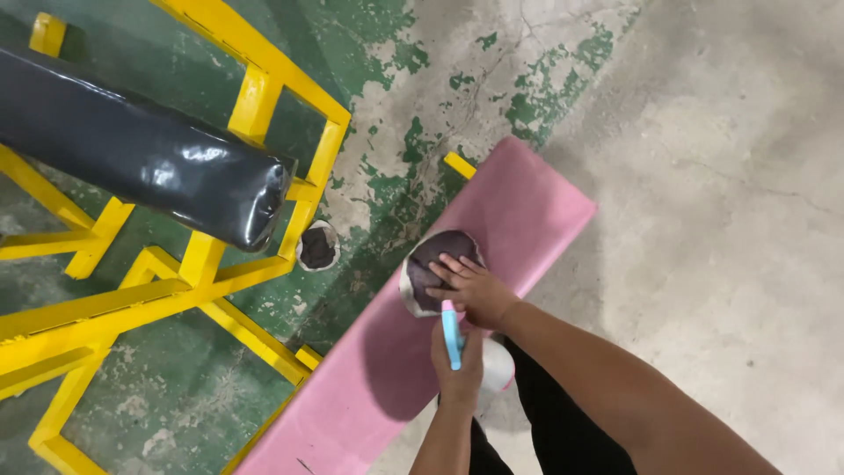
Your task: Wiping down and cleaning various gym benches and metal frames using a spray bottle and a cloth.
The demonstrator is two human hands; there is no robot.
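Pink board [519, 211]: flat, smooth, matte, long and rectangular, serving as the desk; long axis diagonal from lower left to upper right of the head view, resting across a yellow painted steel frame [264, 84] of square tube.

Dark round piece [440, 259]: thin, dull purple-black, roughly circular, pale grey edge showing along its left and lower rim; lying flat near the middle of the pink board. No evident long axis.

Right hand [475, 290]: palm down on the round piece, fingers [447, 268] slightly spread and pressed flat against its surface.

Left hand [457, 361]: closed around a light blue marker [451, 334], fingers wrapped about the barrel. Marker slim, smooth plastic, cylindrical; long axis near vertical in the view, pink-tipped end pointing up toward the round piece and meeting its lower edge just beside the right hand.

Black roll [141, 149]: glossy, wrinkled film wrap, thick cylinder lying on the yellow frame, axis running upper left to lower right.

Second small round piece [317, 246]: dark with pale rim, on the floor under the frame.

Floor [703, 176]: bare grey concrete, green paint flaking in patches.
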